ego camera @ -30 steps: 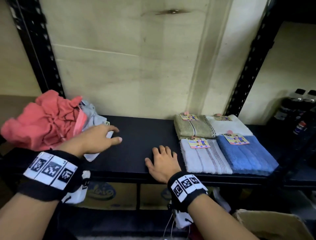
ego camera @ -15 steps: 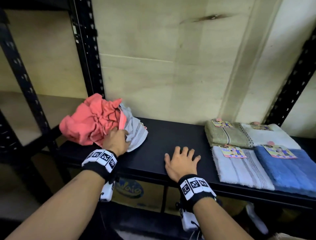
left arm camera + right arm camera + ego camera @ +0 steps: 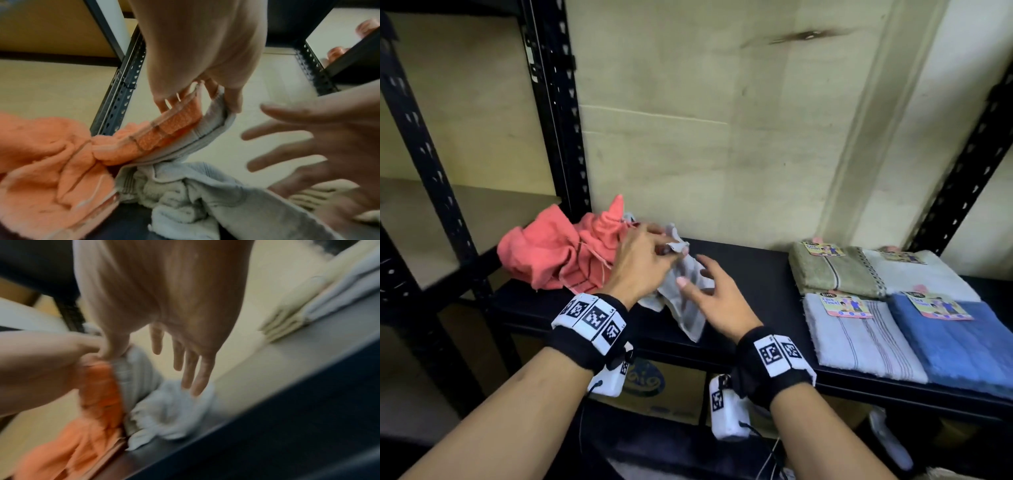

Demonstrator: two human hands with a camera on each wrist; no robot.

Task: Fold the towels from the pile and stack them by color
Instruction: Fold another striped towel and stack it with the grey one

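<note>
Two towels sit under my left hand [image 3: 643, 260]: its fingers [image 3: 233, 100] pinch grey towel [image 3: 685, 298] hem with coral towel [image 3: 558, 250] edge, presumably separating them, right hand [image 3: 717, 296] spread alongside.

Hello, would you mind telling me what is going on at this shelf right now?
A person is sorting towels on a black shelf. Their left hand pinches the edge of a grey towel lifted from the pile, with an edge of the crumpled pink towel caught in the same grip. The right hand is open with fingers spread, next to the hanging grey cloth. To the right lie four folded towels: olive, white, grey striped and blue.
</note>
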